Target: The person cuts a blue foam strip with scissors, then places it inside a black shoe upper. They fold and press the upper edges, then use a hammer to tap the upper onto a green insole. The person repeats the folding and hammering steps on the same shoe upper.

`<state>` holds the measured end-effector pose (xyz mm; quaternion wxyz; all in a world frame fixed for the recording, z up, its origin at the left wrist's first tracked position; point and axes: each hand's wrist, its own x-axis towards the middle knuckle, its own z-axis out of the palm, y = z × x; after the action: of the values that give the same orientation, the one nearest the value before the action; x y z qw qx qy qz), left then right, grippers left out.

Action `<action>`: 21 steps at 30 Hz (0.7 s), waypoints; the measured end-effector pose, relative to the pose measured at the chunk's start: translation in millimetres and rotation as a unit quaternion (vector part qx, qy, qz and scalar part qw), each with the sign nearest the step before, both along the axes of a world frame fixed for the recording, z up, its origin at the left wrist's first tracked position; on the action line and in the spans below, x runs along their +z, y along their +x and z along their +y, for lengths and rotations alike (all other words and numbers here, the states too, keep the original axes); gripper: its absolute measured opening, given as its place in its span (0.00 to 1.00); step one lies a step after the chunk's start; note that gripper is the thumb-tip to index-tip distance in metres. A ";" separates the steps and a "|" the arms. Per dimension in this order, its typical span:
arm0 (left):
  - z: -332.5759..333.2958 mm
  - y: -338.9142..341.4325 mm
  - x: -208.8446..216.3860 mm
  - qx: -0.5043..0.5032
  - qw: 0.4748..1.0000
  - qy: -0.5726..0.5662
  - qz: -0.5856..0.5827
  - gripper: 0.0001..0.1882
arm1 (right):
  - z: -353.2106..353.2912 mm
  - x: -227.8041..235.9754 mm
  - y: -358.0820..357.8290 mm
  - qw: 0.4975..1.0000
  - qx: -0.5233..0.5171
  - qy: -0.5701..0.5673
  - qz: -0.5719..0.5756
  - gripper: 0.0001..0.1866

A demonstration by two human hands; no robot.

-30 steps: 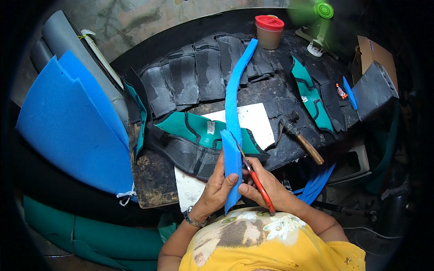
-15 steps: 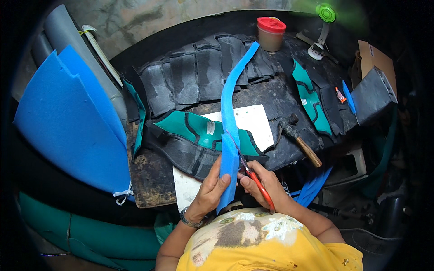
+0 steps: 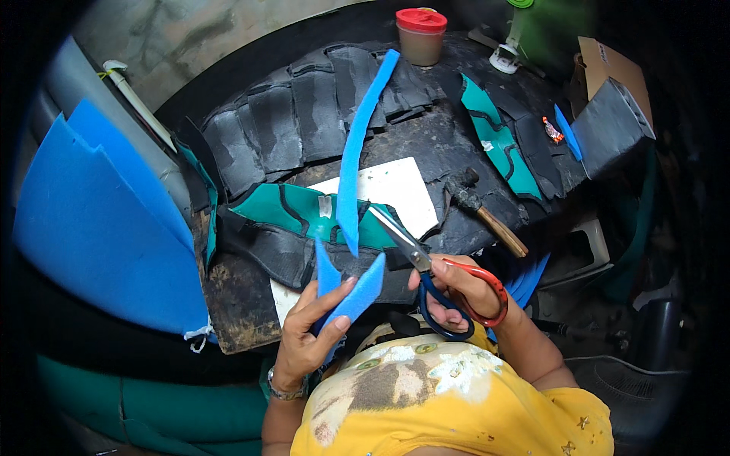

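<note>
A: So, the long blue foam strip (image 3: 357, 152) is no longer one piece. The cut has gone through: a short curved offcut (image 3: 351, 295) sits in the left hand (image 3: 308, 338), and the long part lies loose on the bench (image 3: 236, 319), its pointed lower end over the teal sheet (image 3: 293, 214).

B: Half a second ago that strip ran unbroken from the hands up toward the red-lidded jar (image 3: 421, 34), didn't it?

A: Yes, and the scissors (image 3: 426, 266) were buried in it, close to the body. Now the blades stand apart, tips pointing up-left toward the severed end, clear of the foam.

B: How are the hands set?

A: The left hand pinches the blue offcut between thumb and fingers, palm toward the camera. The right hand (image 3: 460, 292) is closed through the scissor loops, one red and one blue.

B: Anything else moved?

A: Not that I can tell. The hammer (image 3: 487, 209) lies beside the white sheet (image 3: 391, 190) as before, and the black rubber pieces (image 3: 296, 114) fan across the far side. I'd judge this cut finished, with the separated piece now in hand.
</note>
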<state>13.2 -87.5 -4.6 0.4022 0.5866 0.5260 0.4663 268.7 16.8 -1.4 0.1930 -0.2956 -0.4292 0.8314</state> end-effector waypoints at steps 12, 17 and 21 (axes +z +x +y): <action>64.4 54.9 31.1 -0.101 0.980 0.082 0.151 0.28 | 13.5 -16.8 21.1 0.918 -0.321 0.233 -0.026 0.22; 87.2 46.0 34.4 -0.038 0.988 -0.005 -0.148 0.38 | 123.4 -15.5 94.3 0.797 -0.551 0.232 -0.090 0.19; 103.6 30.5 35.5 0.005 0.969 -0.107 -0.223 0.30 | 150.4 -9.1 113.1 0.546 -0.504 0.407 -0.531 0.27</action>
<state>43.7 16.1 31.0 0.5671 0.4188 0.4732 0.5284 381.8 167.2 -10.5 0.4169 -0.7405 -0.5264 0.0253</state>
